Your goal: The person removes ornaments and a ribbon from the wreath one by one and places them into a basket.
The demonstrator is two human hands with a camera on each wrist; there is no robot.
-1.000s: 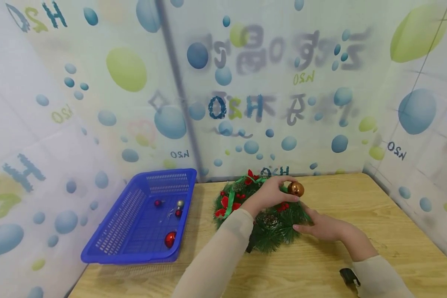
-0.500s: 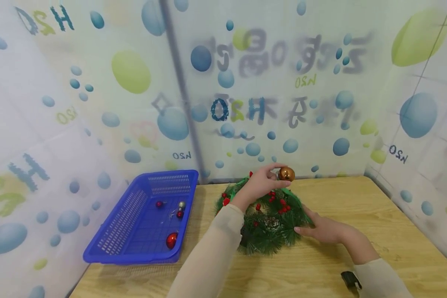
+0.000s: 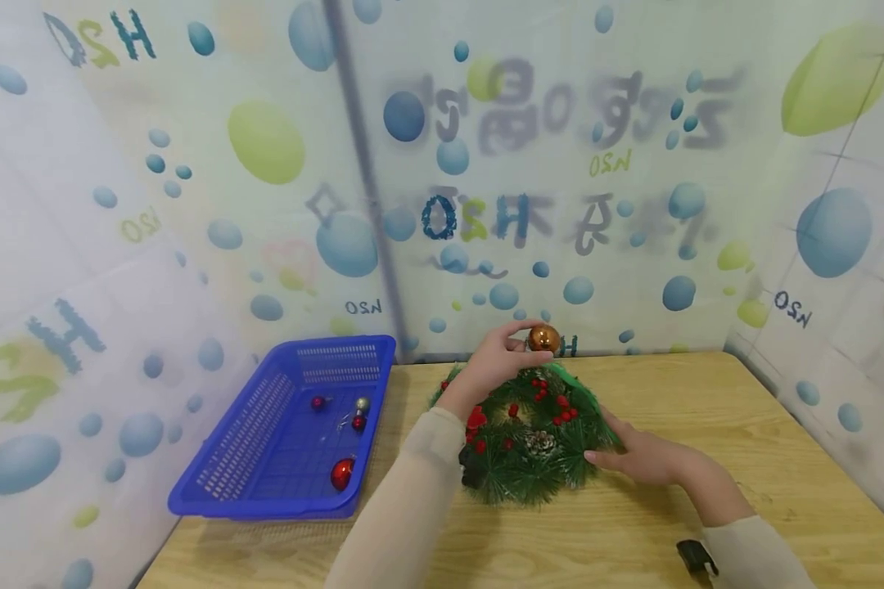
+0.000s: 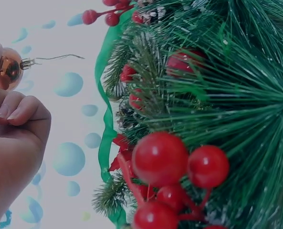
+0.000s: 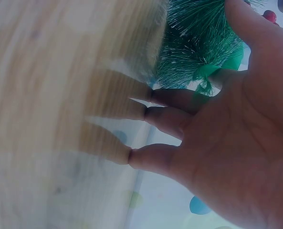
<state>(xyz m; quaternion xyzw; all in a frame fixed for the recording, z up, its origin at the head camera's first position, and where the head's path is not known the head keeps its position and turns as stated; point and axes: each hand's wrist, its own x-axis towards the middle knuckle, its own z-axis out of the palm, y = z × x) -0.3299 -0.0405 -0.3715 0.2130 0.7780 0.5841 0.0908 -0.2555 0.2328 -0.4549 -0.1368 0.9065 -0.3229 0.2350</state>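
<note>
A shiny copper-gold Christmas ball [image 3: 543, 338] is pinched between the thumb and fingers of my left hand [image 3: 492, 361], above the back of the wreath. In the left wrist view a thin wire sticks out from the cap of the ball [image 4: 8, 71]. The green pine wreath [image 3: 525, 483], dressed with red berries, pine cones and a green ribbon [image 4: 102, 71], stands on the table below it. My right hand [image 3: 644, 455] holds the wreath's right edge between thumb and index finger. Its other fingertips [image 5: 143, 157] rest on the tabletop in the right wrist view.
To the left stands a blue plastic basket [image 3: 265, 509] with a large red ball [image 3: 342, 473] and several small baubles inside. A black object [image 3: 696, 558] is by the right sleeve. A patterned curtain [image 3: 479, 147] hangs behind the wooden table [image 3: 678, 409].
My left hand has moved left and a little up with the ball, from the wreath's right side to over its back. My right hand has stayed at the wreath's edge.
</note>
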